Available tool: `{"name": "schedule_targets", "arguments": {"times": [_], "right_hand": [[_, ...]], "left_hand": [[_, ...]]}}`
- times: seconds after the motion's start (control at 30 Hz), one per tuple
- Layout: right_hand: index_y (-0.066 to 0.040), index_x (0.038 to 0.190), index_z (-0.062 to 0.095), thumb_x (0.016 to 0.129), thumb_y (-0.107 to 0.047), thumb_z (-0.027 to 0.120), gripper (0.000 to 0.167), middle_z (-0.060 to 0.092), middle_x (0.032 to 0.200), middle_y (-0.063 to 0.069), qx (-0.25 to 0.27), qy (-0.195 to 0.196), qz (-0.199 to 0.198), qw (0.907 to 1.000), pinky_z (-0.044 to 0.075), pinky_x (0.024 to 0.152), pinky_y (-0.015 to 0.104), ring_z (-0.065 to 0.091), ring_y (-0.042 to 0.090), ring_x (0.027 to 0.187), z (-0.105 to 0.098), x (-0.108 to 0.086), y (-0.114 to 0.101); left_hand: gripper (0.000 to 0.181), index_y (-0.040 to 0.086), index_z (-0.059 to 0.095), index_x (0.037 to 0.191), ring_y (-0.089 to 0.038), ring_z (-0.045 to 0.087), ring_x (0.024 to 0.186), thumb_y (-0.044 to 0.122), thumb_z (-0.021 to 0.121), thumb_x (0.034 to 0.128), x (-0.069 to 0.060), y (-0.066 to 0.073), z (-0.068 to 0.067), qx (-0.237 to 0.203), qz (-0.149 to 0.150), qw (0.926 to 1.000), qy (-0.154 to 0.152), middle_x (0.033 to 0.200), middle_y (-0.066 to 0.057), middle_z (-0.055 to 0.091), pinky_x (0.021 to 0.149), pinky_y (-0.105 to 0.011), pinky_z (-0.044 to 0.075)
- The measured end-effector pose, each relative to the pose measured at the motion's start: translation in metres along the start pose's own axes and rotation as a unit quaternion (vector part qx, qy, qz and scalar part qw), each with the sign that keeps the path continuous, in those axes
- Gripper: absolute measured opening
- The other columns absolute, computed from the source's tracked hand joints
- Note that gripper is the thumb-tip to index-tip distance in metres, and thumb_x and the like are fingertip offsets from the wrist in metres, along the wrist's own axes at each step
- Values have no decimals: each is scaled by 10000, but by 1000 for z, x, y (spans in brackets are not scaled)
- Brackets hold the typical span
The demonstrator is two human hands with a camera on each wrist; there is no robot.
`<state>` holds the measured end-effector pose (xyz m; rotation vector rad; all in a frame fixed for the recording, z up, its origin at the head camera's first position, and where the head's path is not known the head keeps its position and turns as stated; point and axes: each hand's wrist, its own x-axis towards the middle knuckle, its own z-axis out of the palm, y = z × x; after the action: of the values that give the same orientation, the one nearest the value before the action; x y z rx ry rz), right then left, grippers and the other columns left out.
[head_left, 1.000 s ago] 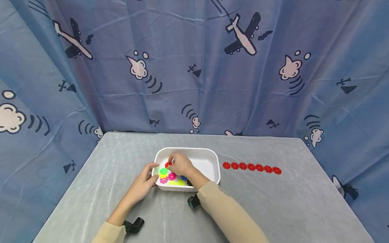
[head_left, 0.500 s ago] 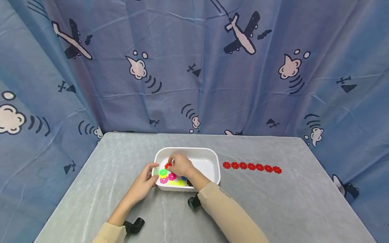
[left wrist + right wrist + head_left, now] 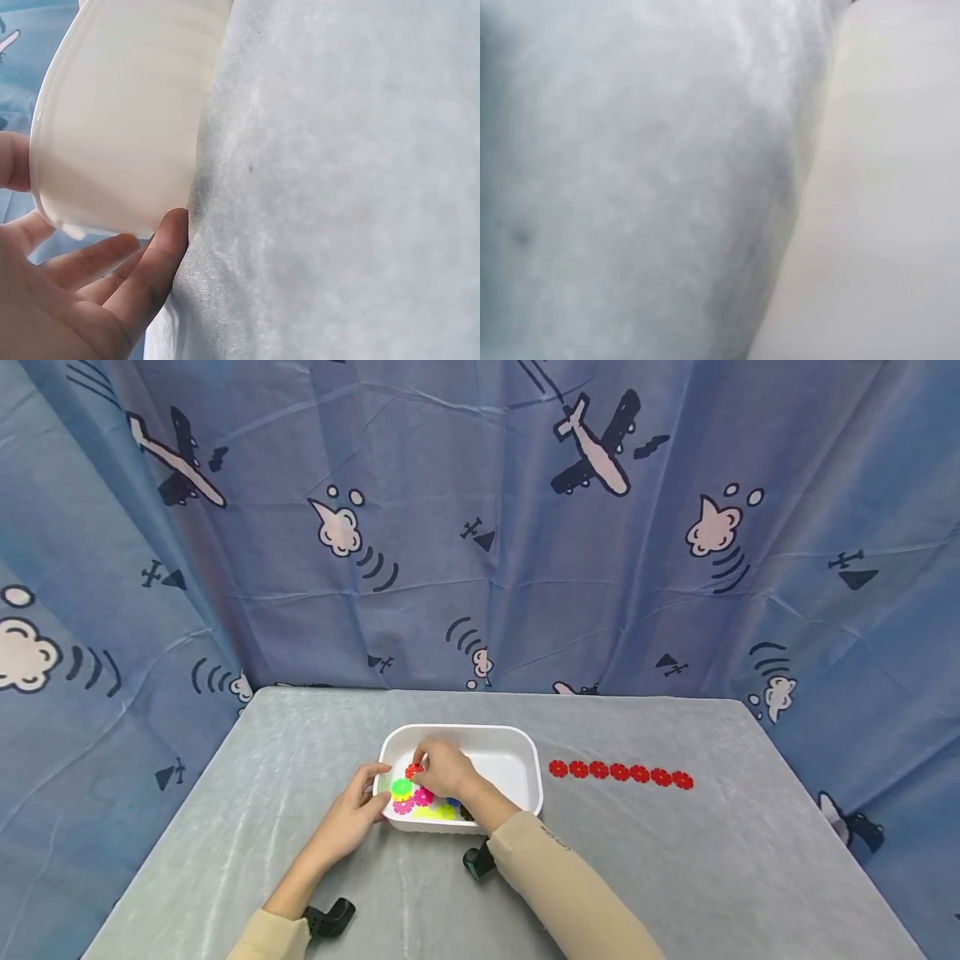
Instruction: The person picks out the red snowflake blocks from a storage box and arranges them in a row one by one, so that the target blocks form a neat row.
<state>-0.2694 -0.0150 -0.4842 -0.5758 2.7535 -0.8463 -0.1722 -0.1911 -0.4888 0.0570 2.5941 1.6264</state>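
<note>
A white plastic tray (image 3: 504,752) stands mid-table, with colourful flower-shaped plastic discs gathered at its near left. My left hand (image 3: 351,814) grips the tray's left end, thumb at the rim; in the left wrist view the fingers (image 3: 161,251) curl against the tray's outer wall (image 3: 120,120). Inside the tray, my right hand (image 3: 447,770) reaches down and its fingertips pinch a red flower-shaped disc (image 3: 412,772). Close by lie a green disc (image 3: 402,788), a magenta one (image 3: 423,797) and a pink one (image 3: 403,807). The right wrist view shows only tray wall and cloth, no hand.
Right of the tray, several red flower-shaped discs (image 3: 619,772) lie in a row on the grey tablecloth (image 3: 720,860). Yellow discs (image 3: 438,812) sit along the tray's near side, with blue and dark ones partly under the right wrist. A patterned blue curtain (image 3: 420,527) hangs behind.
The green disc has slid slightly nearer within the tray, and the red disc at my right fingertips has shifted a little the same way. Both hands keep nearly the same places.
</note>
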Motion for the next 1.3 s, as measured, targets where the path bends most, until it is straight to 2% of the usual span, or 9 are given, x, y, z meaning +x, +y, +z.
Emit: {"name": "schedule_targets", "arguments": {"times": [0.37, 0.67, 0.93, 1.17, 1.3], "right_hand": [[-142, 993, 608, 894, -130, 770, 190, 570, 787, -7, 166, -89, 22, 9998, 440, 582, 236, 528, 136, 662, -5, -3, 1], [-112, 981, 626, 878, -55, 737, 161, 594, 776, 2, 607, 16, -191, 9980, 442, 565, 241, 535, 136, 650, -23, -11, -1], [-112, 989, 645, 884, -69, 746, 152, 593, 777, 24, 956, 49, -128, 9953, 458, 584, 251, 552, 151, 664, -47, -29, -2], [-130, 1009, 648, 908, -103, 748, 145, 597, 781, 5, 928, 264, -238, 9951, 469, 602, 247, 554, 150, 691, -67, -54, 16], [-116, 1006, 652, 906, -93, 747, 140, 616, 781, -4, 1178, 478, -389, 9911, 469, 599, 263, 555, 147, 679, -84, -70, 28]], "left_hand": [[409, 101, 456, 1448, -302, 617, 1195, 140, 539, 1049, -1, 0, 3, -101, 70, 9999, -33, 1476, -250, 487, 845, -355, 572], [413, 80, 442, 1443, -324, 621, 1189, 106, 528, 1040, 1, 2, 1, -197, 89, 9998, -14, 1452, -258, 505, 841, -331, 577], [416, 102, 433, 1455, -304, 623, 1197, 139, 528, 1052, 0, 2, -3, -56, 12, 10000, -77, 1467, -252, 493, 845, -320, 569], [412, 130, 440, 1459, -291, 638, 1178, 168, 530, 1059, -2, 2, -1, -55, 27, 9999, -90, 1466, -244, 500, 841, -335, 572], [412, 125, 436, 1461, -305, 617, 1211, 164, 524, 1061, -1, 3, 0, -89, 34, 9999, -115, 1483, -243, 483, 848, -341, 574]]}}
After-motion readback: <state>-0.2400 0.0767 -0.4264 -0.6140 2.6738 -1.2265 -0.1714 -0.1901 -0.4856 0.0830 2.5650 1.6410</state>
